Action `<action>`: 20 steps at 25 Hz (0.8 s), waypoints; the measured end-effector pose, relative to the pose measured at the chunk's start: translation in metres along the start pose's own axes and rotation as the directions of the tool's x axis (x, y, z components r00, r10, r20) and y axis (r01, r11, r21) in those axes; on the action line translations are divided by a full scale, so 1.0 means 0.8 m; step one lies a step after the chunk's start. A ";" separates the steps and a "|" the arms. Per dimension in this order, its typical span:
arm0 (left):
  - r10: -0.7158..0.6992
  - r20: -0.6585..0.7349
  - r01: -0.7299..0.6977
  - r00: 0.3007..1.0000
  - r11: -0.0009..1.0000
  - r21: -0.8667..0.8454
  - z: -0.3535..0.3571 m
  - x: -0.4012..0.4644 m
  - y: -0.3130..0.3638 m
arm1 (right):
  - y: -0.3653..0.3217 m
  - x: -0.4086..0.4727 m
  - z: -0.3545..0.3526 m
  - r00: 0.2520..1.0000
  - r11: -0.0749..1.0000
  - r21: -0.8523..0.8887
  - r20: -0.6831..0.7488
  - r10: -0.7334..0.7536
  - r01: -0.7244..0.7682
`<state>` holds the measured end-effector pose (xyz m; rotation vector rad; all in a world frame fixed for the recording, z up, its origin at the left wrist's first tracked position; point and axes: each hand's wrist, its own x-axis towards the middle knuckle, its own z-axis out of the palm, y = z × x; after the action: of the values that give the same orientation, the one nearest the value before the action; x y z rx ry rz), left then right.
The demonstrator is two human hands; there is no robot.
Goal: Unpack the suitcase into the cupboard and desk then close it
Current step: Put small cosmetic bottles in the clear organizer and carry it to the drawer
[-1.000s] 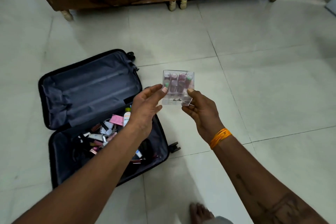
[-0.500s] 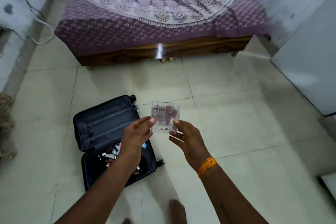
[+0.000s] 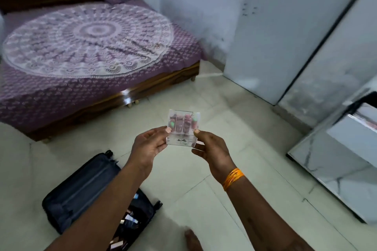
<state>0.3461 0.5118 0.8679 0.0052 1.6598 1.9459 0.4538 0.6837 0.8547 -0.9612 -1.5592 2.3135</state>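
The suitcase (image 3: 98,193) lay open on the floor at lower left, w/ small cosmetics still in its lower half, so the unpacking was far from done, I judge. If you stepped back w/o looking, your bare foot (image 3: 192,239), just beside the case, could catch its rim; that is one risk.

Your left hand (image 3: 150,146) held the left edge of the clear organiser box (image 3: 183,127), thumb on the front face and fingers curled behind it. Your right hand (image 3: 212,151) pinched the right edge the same way, thumb in front, other fingers behind. Both grips were only at the edges, by fingertips. The box was in the air between the hands, in front of you, well above the tiles and apart from the case. It was tilted toward you. If its top is open, which I cannot tell, the small tubes could slide out while you walk; smooth plastic may also slip from such light pinches.

The box looked transparent, w/ approx. four upright compartments holding pink and dark red tubes, some w/ green caps, and a shallow part below. Blur hid finer detail.

At right stood the white cupboard (image 3: 271,47), doors shut, so one hand must free itself to open it. Nearer was the marble-pattern desk (image 3: 326,171).
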 end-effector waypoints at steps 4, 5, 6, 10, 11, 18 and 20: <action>-0.033 0.254 0.004 0.967 0.994 0.113 0.097 -0.021 -0.010 | -0.012 -0.068 -0.096 0.971 0.993 0.070 -0.225 -0.080 0.098; -0.046 0.316 0.001 0.947 0.990 0.141 0.128 -0.026 -0.016 | -0.014 -0.086 -0.123 0.954 0.989 0.087 -0.287 -0.089 0.118; -0.058 0.367 -0.003 0.928 0.987 0.162 0.158 -0.032 -0.023 | -0.016 -0.104 -0.149 0.936 0.986 0.099 -0.340 -0.096 0.137; -0.117 0.517 -0.013 0.848 0.971 0.241 0.295 -0.063 -0.066 | -0.030 -0.170 -0.264 0.824 0.963 0.138 -0.554 -0.118 0.231; -0.128 0.547 -0.019 0.828 0.966 0.256 0.333 -0.071 -0.077 | -0.037 -0.184 -0.294 0.789 0.955 0.142 -0.601 -0.125 0.259; -0.132 0.667 -0.088 0.734 0.954 0.285 0.600 -0.105 -0.160 | -0.077 -0.218 -0.531 0.618 0.914 0.117 -0.769 -0.163 0.387; -0.133 0.677 -0.112 0.724 0.946 0.305 0.674 -0.105 -0.177 | -0.092 -0.215 -0.602 0.606 0.923 0.101 -0.780 -0.159 0.372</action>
<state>0.6698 0.9729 0.8921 0.7652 1.4065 1.3579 0.8643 0.9970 0.8756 -1.2855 -0.9240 1.4982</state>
